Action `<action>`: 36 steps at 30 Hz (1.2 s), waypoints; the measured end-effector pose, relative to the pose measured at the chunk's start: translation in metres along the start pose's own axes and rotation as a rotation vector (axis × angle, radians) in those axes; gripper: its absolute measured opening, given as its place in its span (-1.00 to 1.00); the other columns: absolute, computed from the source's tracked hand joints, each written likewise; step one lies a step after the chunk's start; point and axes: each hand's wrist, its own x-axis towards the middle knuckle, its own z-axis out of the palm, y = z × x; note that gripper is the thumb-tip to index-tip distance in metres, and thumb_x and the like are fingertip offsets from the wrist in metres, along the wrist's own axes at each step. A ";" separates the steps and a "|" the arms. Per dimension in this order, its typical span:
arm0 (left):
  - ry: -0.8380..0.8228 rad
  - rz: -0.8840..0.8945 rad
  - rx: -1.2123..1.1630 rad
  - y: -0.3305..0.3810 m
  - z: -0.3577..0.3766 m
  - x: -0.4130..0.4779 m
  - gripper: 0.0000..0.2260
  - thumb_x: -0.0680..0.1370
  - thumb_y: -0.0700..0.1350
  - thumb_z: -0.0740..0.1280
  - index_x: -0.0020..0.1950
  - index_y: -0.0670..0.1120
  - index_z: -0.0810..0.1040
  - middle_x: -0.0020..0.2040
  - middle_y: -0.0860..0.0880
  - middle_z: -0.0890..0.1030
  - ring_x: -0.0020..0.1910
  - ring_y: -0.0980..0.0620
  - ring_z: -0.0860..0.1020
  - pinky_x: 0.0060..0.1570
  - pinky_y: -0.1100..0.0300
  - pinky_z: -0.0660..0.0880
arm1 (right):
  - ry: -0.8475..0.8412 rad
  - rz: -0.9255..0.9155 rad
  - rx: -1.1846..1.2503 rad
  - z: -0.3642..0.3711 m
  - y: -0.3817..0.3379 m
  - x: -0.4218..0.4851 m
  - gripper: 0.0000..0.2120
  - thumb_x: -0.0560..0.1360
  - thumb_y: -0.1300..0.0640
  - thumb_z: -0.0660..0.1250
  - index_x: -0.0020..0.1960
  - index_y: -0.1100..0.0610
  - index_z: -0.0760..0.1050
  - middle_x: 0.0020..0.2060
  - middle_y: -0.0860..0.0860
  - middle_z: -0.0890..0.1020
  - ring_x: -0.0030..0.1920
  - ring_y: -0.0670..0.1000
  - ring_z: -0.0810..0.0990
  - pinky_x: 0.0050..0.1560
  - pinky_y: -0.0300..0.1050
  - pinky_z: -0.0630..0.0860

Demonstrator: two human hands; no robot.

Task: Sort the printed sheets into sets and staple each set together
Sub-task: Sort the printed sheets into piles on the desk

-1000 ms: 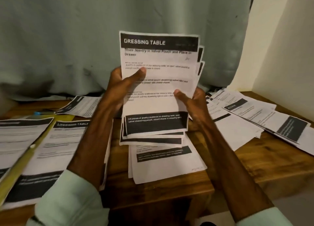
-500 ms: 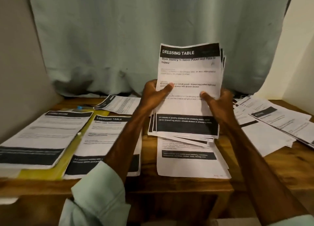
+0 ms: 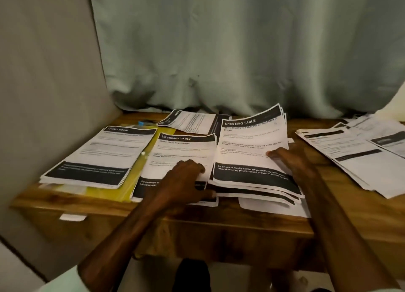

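Note:
A sheaf of printed sheets (image 3: pixel 252 151) headed DRESSING TABLE lies tilted low over the wooden table (image 3: pixel 219 226), its bottom edge on other sheets (image 3: pixel 274 207). My right hand (image 3: pixel 291 160) holds its right edge, thumb on top. My left hand (image 3: pixel 186 182) grips its lower left edge with curled fingers, resting over a second DRESSING TABLE pile (image 3: pixel 182 149). A LIVING ROOM pile (image 3: pixel 98 155) lies at the left. No stapler can be made out.
A yellow folder (image 3: pixel 151 162) lies under the two left piles. A single sheet (image 3: pixel 192 121) and a small blue object (image 3: pixel 142 123) sit at the back. Loose sheets (image 3: pixel 350 160) spread over the right side. A curtain (image 3: pixel 241 50) hangs behind; a wall (image 3: pixel 43 94) stands left.
The sheaf, held upright in front of me before, has come down flat toward the table. Both hands dropped with it, and my view has swung left.

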 end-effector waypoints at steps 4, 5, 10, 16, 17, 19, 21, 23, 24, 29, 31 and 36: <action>-0.092 0.057 0.110 -0.002 -0.006 -0.002 -0.05 0.21 0.63 0.34 0.41 0.03 0.44 0.35 0.00 0.47 0.31 -0.04 0.42 0.27 -0.04 0.47 | 0.009 -0.009 0.030 -0.003 -0.007 -0.009 -0.61 0.51 0.29 0.44 0.33 0.24 0.53 0.18 0.14 0.64 -0.21 -0.08 0.53 -0.27 -0.20 0.36; -0.085 0.089 0.156 -0.003 -0.004 -0.001 -0.02 0.17 0.69 0.26 0.37 0.05 0.47 0.32 0.01 0.49 0.29 -0.04 0.43 0.25 -0.06 0.49 | 0.010 -0.015 0.028 -0.006 -0.008 -0.012 -0.62 0.52 0.30 0.44 0.33 0.25 0.54 0.16 0.13 0.64 -0.21 -0.08 0.53 -0.27 -0.21 0.36; -0.025 0.141 0.244 0.002 0.006 -0.001 -0.06 0.24 0.63 0.15 0.34 -0.03 0.50 0.25 -0.09 0.52 0.28 -0.14 0.44 0.22 -0.10 0.50 | 0.011 -0.067 0.027 -0.012 -0.012 -0.027 -0.59 0.51 0.34 0.43 0.35 0.27 0.52 0.15 0.10 0.63 -0.19 -0.13 0.54 -0.26 -0.28 0.36; 0.117 0.104 0.190 0.010 0.004 -0.007 -0.40 0.43 0.29 0.45 0.28 -0.10 0.51 0.26 -0.12 0.54 0.25 -0.14 0.48 0.20 0.03 0.44 | -0.020 -0.059 0.025 -0.018 -0.010 -0.042 -0.62 0.49 0.34 0.45 0.29 0.23 0.55 0.14 0.03 0.64 -0.12 -0.05 0.60 -0.23 -0.25 0.39; 0.118 0.098 0.172 0.011 0.003 -0.006 -0.43 0.44 0.27 0.46 0.25 -0.10 0.52 0.24 -0.12 0.55 0.23 -0.14 0.49 0.18 0.05 0.43 | -0.023 -0.063 0.022 -0.020 -0.010 -0.044 -0.61 0.50 0.34 0.44 0.32 0.25 0.55 0.12 0.04 0.63 -0.13 -0.06 0.60 -0.23 -0.25 0.38; 0.141 0.062 0.126 0.015 0.001 -0.005 -0.51 0.49 0.23 0.43 0.22 -0.10 0.51 0.21 -0.12 0.56 0.20 -0.12 0.50 0.13 0.08 0.40 | -0.012 -0.055 0.030 -0.026 -0.012 -0.050 -0.62 0.51 0.36 0.41 0.33 0.30 0.53 0.08 0.07 0.62 -0.19 -0.10 0.55 -0.25 -0.25 0.36; 0.207 0.000 0.083 0.018 0.002 -0.003 -0.60 0.54 0.14 0.41 0.22 -0.11 0.52 0.20 -0.14 0.57 0.17 -0.13 0.51 0.11 0.07 0.43 | -0.004 -0.047 0.055 -0.032 -0.014 -0.055 -0.63 0.52 0.37 0.40 0.32 0.32 0.53 0.11 0.12 0.63 -0.21 -0.08 0.55 -0.26 -0.24 0.37; 0.267 -0.073 0.036 0.020 0.001 -0.004 -0.66 0.52 0.00 0.46 0.22 -0.10 0.53 0.19 -0.15 0.59 0.15 -0.12 0.54 0.08 0.07 0.50 | 0.000 -0.037 0.055 -0.036 -0.015 -0.057 -0.61 0.53 0.36 0.41 0.34 0.32 0.51 0.13 0.12 0.62 -0.21 -0.08 0.53 -0.28 -0.23 0.35; 0.288 -0.112 -0.009 0.019 -0.002 -0.005 -0.65 0.50 -0.08 0.49 0.23 -0.11 0.54 0.18 -0.15 0.59 0.14 -0.12 0.56 0.06 0.08 0.54 | -0.002 -0.022 0.044 -0.038 -0.015 -0.057 -0.60 0.53 0.35 0.41 0.35 0.31 0.51 0.09 0.09 0.61 -0.22 -0.09 0.52 -0.29 -0.23 0.34; 0.478 -0.294 -0.239 0.014 -0.030 -0.019 -0.53 0.50 -0.19 0.52 0.39 -0.16 0.52 0.30 -0.19 0.60 0.25 -0.17 0.59 0.18 0.04 0.58 | -0.079 0.058 -0.008 -0.029 -0.007 -0.051 -0.56 0.50 0.27 0.48 0.35 0.18 0.50 0.08 0.04 0.64 -0.11 0.00 0.59 -0.20 -0.10 0.44; 0.567 -0.342 -0.278 0.014 -0.044 -0.025 -0.53 0.54 -0.15 0.50 0.42 -0.17 0.50 0.33 -0.19 0.59 0.27 -0.17 0.58 0.25 0.03 0.53 | -0.099 0.071 0.003 -0.015 -0.010 -0.048 -0.54 0.50 0.26 0.48 0.36 0.17 0.48 0.12 0.04 0.63 -0.09 0.02 0.61 -0.22 -0.10 0.45; 0.633 -0.222 -0.275 0.030 -0.053 -0.043 -0.72 0.57 -0.16 0.45 0.27 -0.17 0.61 0.19 -0.15 0.67 0.07 -0.07 0.63 0.06 0.20 0.55 | -0.210 0.050 -0.063 0.041 -0.019 -0.045 -0.79 0.55 0.22 0.44 0.14 0.13 0.49 0.08 0.02 0.62 0.00 0.09 0.63 0.02 -0.02 0.55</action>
